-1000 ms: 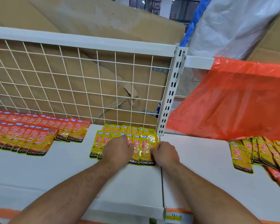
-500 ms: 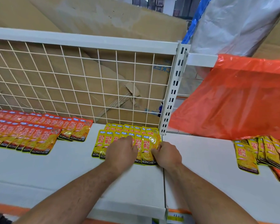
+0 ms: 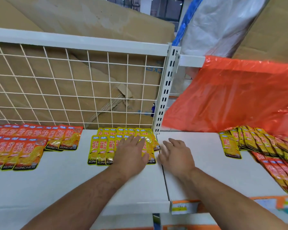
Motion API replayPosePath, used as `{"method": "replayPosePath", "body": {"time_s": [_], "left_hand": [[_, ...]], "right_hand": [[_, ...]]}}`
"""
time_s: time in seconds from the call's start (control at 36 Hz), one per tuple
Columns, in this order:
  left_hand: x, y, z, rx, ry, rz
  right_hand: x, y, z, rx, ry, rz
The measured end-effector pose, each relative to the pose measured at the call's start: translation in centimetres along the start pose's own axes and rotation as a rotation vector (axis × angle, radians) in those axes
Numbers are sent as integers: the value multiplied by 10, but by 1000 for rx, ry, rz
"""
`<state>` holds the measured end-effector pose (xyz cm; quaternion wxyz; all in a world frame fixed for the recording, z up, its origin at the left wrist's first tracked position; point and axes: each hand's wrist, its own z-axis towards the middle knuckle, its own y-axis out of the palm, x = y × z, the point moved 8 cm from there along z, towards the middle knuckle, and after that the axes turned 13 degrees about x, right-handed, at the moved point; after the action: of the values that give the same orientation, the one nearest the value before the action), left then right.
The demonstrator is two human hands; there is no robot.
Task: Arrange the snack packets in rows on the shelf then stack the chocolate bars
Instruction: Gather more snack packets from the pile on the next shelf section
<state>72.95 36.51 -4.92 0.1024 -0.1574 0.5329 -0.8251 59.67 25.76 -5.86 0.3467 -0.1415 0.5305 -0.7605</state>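
Note:
Two overlapping rows of yellow snack packets (image 3: pixel 101 147) lie on the white shelf (image 3: pixel 65 183) against the wire back. My left hand (image 3: pixel 131 153) lies flat on the right part of the front row, fingers straight. My right hand (image 3: pixel 176 155) hovers just right of the rows over the bare shelf, fingers spread and holding nothing. Red-orange snack packets (image 3: pixel 32 143) lie in two rows at the left. A loose pile of yellow and red packets (image 3: pixel 259 146) lies at the right. No chocolate bars are in view.
A white wire grid (image 3: pixel 73 87) backs the shelf, with cardboard behind it. A slotted upright post (image 3: pixel 166 90) stands at the joint between two shelf boards. An orange plastic bag (image 3: pixel 236 95) hangs over the right section. A price label (image 3: pixel 184 207) sits on the front edge.
Both hands have opened from curled grips on the yellow packets. My right hand has pulled off the packets to the right; my left hand now lies flat on them.

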Motion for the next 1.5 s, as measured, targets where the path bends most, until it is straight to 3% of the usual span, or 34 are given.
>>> {"method": "replayPosePath", "body": {"time_s": [0.22,0.53,1.08,1.5], "left_hand": [[55,19,0,-38,137,-93],[164,26,-11,-121,296,-167],[374,41,-23,-103,257,-145],[479,78,9,-133,393,-189]], "right_hand": [[39,-18,-45,-127,68,-175],[122,-84,-108,-65,351,-90],[318,-153,-176,-60,386,32],[422,-162,-194,-10,506,35]]}}
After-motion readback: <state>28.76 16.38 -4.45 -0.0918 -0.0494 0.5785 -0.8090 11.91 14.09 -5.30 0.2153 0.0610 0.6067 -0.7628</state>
